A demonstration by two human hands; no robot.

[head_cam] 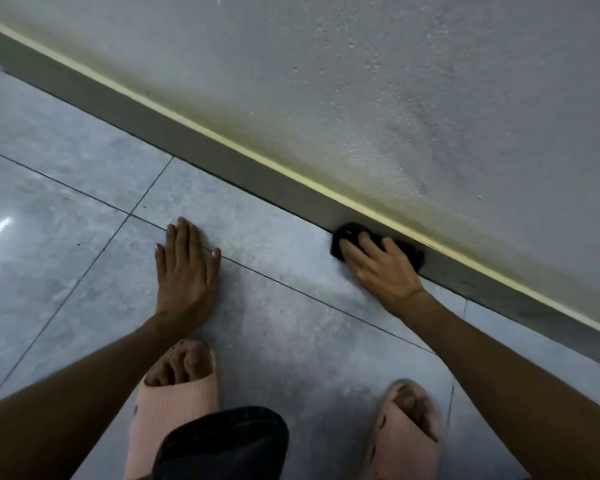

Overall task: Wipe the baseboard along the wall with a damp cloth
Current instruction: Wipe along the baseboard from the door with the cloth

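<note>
**Cloth against the baseboard**

While I crouch on the tiled floor (84, 161), my right hand (383, 268) presses a black cloth (347, 233) flat against the grey baseboard (194, 147), fingers spread over it rather than curled around it. The cloth sits where the baseboard meets the floor, bunched out past my fingertips and beyond my thumb. My left hand (186, 271) lies well apart from it, palm down and open on the tile, holding nothing. A pale yellow strip tops the baseboard under the rough wall (361, 81). My pink slippers (174, 400) stand near the lower edge of the view.
</note>
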